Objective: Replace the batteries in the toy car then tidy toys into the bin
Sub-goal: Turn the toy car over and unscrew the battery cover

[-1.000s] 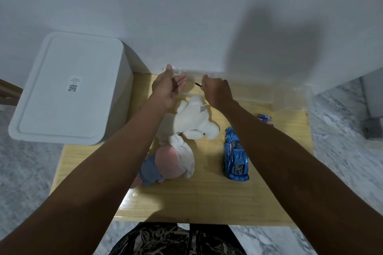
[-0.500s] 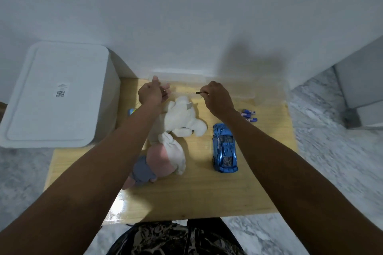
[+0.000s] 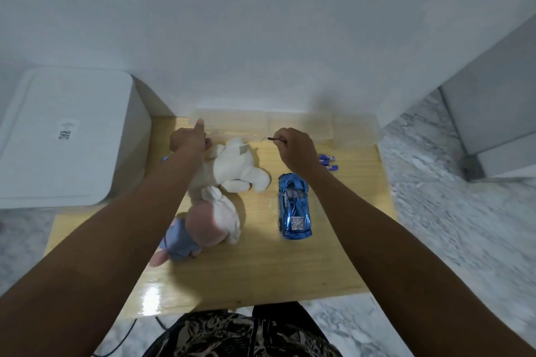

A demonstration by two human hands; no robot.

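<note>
Right now right hand [image 3: 294, 151] pinches a thin screwdriver [image 3: 268, 138] near the table's [image 3: 261, 278] back edge; left hand [image 3: 188, 139] curled, contents unclear; blue toy car [image 3: 294, 206] sits apart with bare wood around.

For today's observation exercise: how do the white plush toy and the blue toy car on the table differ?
The white plush toy is soft, matte and sprawled; the blue toy car is hard, glossy and upright on its wheels. The plush looks broader, the car narrower. Both rest on the wooden table, held by neither hand.
</note>
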